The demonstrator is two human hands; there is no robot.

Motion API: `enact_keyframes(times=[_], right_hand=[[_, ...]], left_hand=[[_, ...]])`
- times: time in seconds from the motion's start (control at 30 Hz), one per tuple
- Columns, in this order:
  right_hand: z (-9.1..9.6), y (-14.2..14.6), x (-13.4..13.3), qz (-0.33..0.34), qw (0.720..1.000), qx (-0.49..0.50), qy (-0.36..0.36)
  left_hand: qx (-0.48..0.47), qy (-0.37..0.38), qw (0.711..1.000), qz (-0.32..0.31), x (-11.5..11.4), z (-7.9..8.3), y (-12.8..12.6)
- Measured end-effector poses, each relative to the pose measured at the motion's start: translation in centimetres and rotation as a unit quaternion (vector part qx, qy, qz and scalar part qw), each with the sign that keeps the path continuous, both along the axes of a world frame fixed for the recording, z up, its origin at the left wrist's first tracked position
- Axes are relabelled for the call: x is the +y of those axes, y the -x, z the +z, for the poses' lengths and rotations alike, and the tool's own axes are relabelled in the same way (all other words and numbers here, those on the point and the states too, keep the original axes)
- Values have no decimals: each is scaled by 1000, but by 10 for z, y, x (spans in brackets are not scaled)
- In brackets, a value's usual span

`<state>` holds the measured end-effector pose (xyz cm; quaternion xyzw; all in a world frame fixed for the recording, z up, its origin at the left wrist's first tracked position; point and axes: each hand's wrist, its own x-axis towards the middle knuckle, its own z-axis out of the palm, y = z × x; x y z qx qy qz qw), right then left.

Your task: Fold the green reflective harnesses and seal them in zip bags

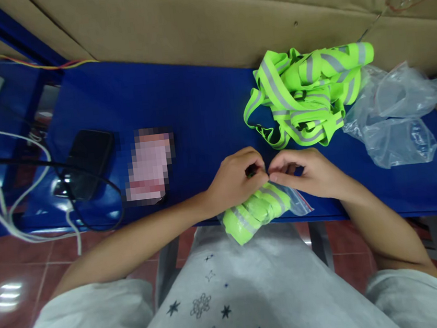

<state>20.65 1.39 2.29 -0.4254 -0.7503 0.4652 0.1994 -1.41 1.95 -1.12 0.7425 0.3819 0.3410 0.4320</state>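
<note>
At the front edge of the blue table, a clear zip bag (300, 203) holds a folded neon-yellow reflective strap (257, 209) with grey stripes. My left hand (238, 177) is closed at the bag's upper side, its thumb and fingertips pinched together. My right hand (304, 172) meets it there, also pinched, with the fingertips of both hands nearly touching. What lies between the fingertips is mostly hidden, though it looks like the bag's edge. The bag's red-lined edge sticks out below my right hand.
A heap of neon-yellow reflective straps (301, 96) lies behind my hands. Clear plastic bags (398, 112) are to its right. On the left are a phone with a blurred screen (149, 164), a black device (89, 157) and loose cables (17, 234). A cardboard-coloured panel (187, 25) borders the table's back.
</note>
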Motion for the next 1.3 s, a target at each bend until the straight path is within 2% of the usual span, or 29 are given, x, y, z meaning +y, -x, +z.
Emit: enact_keyframes(times=[0.33,0.53,0.7,0.77,0.9,1.03,1.1,1.2,1.3], right_hand=[[0,-1,1,29,999,-20,-12],[-1,-3,5,40,998,-12,38],[-4,-4,4,24,991,-110,-79],[-3,-4,3,29,986,-133,-98],[-2,-3,4,24,994,-85,-63],[-4,-3,8,24,1000,-8,18],[-4,-3,8,30,999,-2,33],[-2,-3,4,41,995,-68,-52],[-2,-2,0,49,968,-163,-185]], left_hand=[[32,7,999,-36,1,0,0],[44,-23,998,-43,-1,1,0],[49,-24,998,-32,0,0,0],[48,-22,998,-31,1,-1,0],[42,-20,998,-29,1,0,0],[35,-31,997,-60,1,1,0],[35,-39,996,-67,2,1,0],[37,-42,997,-61,3,0,0],[39,-38,997,-52,3,0,-1]])
